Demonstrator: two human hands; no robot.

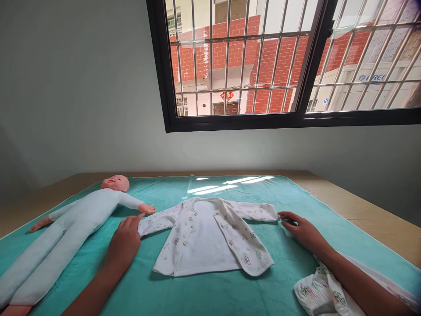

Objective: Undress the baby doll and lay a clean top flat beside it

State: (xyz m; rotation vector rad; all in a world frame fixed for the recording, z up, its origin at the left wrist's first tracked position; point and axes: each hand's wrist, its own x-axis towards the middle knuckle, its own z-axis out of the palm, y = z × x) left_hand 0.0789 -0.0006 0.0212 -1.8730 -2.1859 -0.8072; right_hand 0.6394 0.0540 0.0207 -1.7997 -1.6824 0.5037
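Note:
A white baby jacket [207,237] with small printed figures lies spread on a teal blanket, its buttoned front parted and both sleeves stretched sideways. At the cuff of the left-hand sleeve, my left hand [125,239] is closed, its fingers curled against the cloth and the fingertips partly hidden. My right hand [301,230] reaches the other cuff with its fingertips touching the edge; the fingers look loosely extended. Beside my left hand lies a baby doll [83,215] on its back, in a pale bodysuit, with one hand close to the sleeve.
Below my right forearm is a bunched white cloth garment [315,289] with a floral print. The teal blanket [210,296] covers most of the wooden tabletop [365,219]. Behind the table rises a grey wall [82,87] with a black-framed barred window [237,123].

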